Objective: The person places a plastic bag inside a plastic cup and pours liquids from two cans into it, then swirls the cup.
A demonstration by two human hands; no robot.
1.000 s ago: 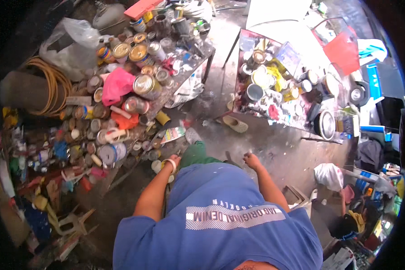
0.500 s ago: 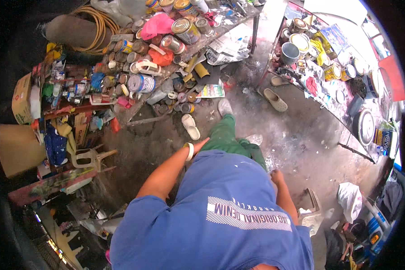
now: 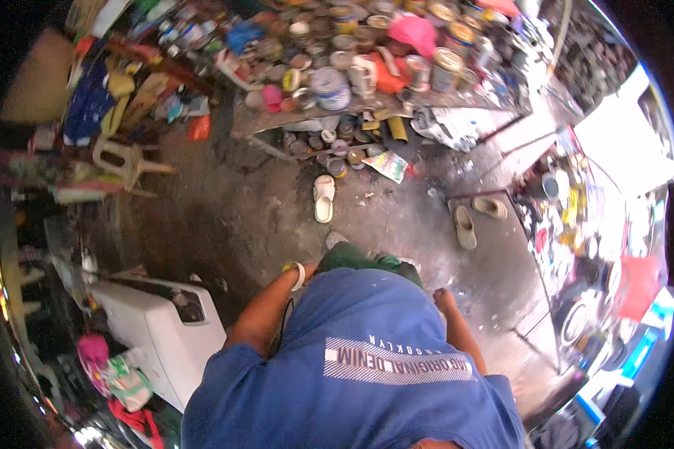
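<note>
Both my arms hang at my sides, over a blue T-shirt (image 3: 382,322) and green trousers (image 3: 356,256). My left hand (image 3: 309,271) is beside my left hip, below a pale wristband (image 3: 300,277); the shirt and trousers partly cover its fingers. My right hand (image 3: 443,301) hangs by my right hip, small and blurred, and its fingers cannot be made out. Nothing shows in either hand. Ahead of my feet a pair of white clogs (image 3: 323,199) lies on the floor. Another pale clog (image 3: 465,227) lies farther right.
A workbench (image 3: 457,99) crowded with paint cans (image 3: 329,88) stands ahead, with more cans beneath. On the right is a second cluttered table (image 3: 528,247). A plastic chair (image 3: 127,161) lies at the left, and a white panel (image 3: 153,329) with an opening stands behind it.
My body and view have turned left, so the workbench has swung to the right and now lies straight ahead. The white panel has come into view at the lower left. Both arms still hang down.
</note>
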